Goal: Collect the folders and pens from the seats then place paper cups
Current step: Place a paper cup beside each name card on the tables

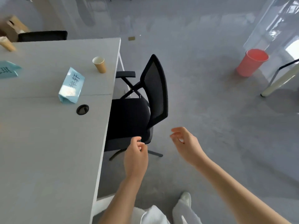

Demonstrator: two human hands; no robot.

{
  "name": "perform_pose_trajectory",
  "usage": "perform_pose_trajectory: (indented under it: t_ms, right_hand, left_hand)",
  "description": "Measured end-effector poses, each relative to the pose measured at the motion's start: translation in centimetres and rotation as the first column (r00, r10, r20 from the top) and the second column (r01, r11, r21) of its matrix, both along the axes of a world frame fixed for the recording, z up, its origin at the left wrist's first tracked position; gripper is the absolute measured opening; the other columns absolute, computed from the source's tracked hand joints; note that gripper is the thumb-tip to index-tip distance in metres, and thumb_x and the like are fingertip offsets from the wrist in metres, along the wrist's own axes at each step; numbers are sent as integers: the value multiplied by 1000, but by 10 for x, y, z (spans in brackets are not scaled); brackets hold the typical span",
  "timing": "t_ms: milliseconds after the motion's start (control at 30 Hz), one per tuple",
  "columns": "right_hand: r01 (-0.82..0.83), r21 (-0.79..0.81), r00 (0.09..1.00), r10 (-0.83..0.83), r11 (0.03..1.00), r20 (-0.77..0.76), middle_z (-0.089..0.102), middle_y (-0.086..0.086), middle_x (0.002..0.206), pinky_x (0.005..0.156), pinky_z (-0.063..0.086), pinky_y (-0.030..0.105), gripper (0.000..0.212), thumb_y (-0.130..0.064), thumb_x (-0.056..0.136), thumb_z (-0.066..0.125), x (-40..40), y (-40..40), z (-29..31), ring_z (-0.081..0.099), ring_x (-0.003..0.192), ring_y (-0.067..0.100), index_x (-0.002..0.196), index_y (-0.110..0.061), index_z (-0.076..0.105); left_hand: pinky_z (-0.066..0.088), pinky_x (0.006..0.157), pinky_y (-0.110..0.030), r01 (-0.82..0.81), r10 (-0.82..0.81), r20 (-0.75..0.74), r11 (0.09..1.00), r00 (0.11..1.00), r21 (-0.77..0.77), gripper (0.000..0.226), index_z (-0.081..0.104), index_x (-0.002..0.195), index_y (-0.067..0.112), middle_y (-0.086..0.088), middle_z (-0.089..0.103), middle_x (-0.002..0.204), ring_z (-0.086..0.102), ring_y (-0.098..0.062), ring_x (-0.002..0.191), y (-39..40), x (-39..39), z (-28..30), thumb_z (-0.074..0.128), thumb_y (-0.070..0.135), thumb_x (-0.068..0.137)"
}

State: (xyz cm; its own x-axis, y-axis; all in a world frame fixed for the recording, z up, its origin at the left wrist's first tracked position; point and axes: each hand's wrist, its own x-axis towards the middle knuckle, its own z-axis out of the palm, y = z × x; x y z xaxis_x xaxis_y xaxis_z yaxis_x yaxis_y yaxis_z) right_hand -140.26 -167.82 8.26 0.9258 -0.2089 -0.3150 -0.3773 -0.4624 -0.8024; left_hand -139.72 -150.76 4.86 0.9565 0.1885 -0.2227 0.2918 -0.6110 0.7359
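Observation:
A brown paper cup [99, 64] stands upright on the grey table [40, 143] near its right edge. A second brown cup [7, 44] stands at the far left of the table. A black mesh office chair [139, 107] is pushed under the table's right side, and its seat is bare. My left hand [135, 156] hovers just in front of the seat's near edge, fingers curled loosely and holding nothing. My right hand [186, 145] hangs over the floor right of the chair, fingers apart and empty. No folder or pen is in view.
Two light-blue folded name cards [71, 86] [8, 69] and a black cable grommet [82, 109] lie on the table. A red bucket [251, 62] stands on the floor at right, near a white table leg [278, 83]. Another black chair back [42, 36] and a cardboard box [12, 27] sit behind the table.

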Motion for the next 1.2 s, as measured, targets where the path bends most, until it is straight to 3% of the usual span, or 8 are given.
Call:
perform_pose_trajectory:
  t_ms: [100, 367, 500, 600, 700, 833, 1000, 1200]
  right_hand:
    - [-70, -3, 997, 70, 998, 34, 65, -1, 111, 91, 46, 24, 25, -20, 97, 49, 30, -42, 11, 60, 106, 12, 120, -16, 58]
    - [-227, 4, 970, 226, 974, 92, 65, -1, 112, 85, 41, 17, 24, -20, 98, 49, 122, -97, 24, 60, 106, 11, 120, -17, 59]
    - [-314, 1, 945, 313, 949, 92, 64, -5, 113, 69, 40, 5, 25, -24, 98, 49, 183, -106, 25, 59, 105, 9, 121, -20, 57]
    - [-382, 4, 922, 381, 924, 67, 63, -8, 111, 59, 43, 7, 25, -25, 98, 47, 234, -110, 26, 57, 108, 8, 121, -24, 56]
    - [-431, 14, 901, 430, 902, 54, 64, -12, 106, 70, 41, 8, 25, -24, 97, 48, 278, -113, 28, 57, 110, 7, 121, -24, 55]
    - [-485, 31, 874, 483, 874, 46, 65, -10, 106, 86, 44, 19, 26, -23, 97, 48, 337, -113, 36, 57, 110, 8, 122, -24, 56]
    - [-568, 56, 823, 568, 821, 15, 61, -10, 110, 76, 42, 15, 29, -28, 98, 46, 407, -107, 36, 55, 107, 8, 126, -26, 54]
    - [-707, 73, 703, 710, 703, -30, 62, -8, 118, 80, 41, 15, 31, -29, 98, 44, 488, -106, 15, 56, 108, 8, 128, -25, 52]
  left_hand:
    - [53, 73, -34, -75, 75, -9, 997, 997, -15, 29, 54, 123, 22, 8, 67, 103, 62, -12, 93, -43, 10, 6, 45, 21, 95]
    - [52, 81, -35, -246, 247, 28, 969, 969, -19, 28, 54, 123, 19, 9, 65, 102, 61, -15, 100, -93, 67, 14, 45, 18, 97]
    - [54, 83, -39, -342, 343, 50, 939, 938, -31, 28, 55, 123, 18, 9, 62, 100, 62, -15, 99, -108, 115, 7, 46, 18, 97]
    - [53, 79, -32, -417, 419, 36, 907, 907, -56, 27, 55, 123, 17, 10, 60, 101, 60, -13, 98, -119, 156, -2, 46, 17, 98]
    - [55, 82, -33, -455, 457, 18, 889, 889, -57, 27, 55, 124, 16, 6, 63, 106, 61, -13, 100, -132, 196, -2, 47, 19, 98]
    - [56, 84, -33, -481, 481, 45, 877, 875, -28, 28, 55, 125, 17, 6, 65, 108, 61, -10, 100, -141, 253, 9, 48, 21, 99]
    - [49, 80, -23, -555, 554, 77, 832, 829, -7, 28, 54, 126, 16, 4, 65, 112, 60, -9, 102, -140, 314, 14, 48, 21, 99]
    - [48, 79, -22, -699, 698, 38, 715, 715, -1, 29, 55, 126, 15, 3, 67, 112, 62, -12, 103, -158, 361, -1, 49, 19, 99]
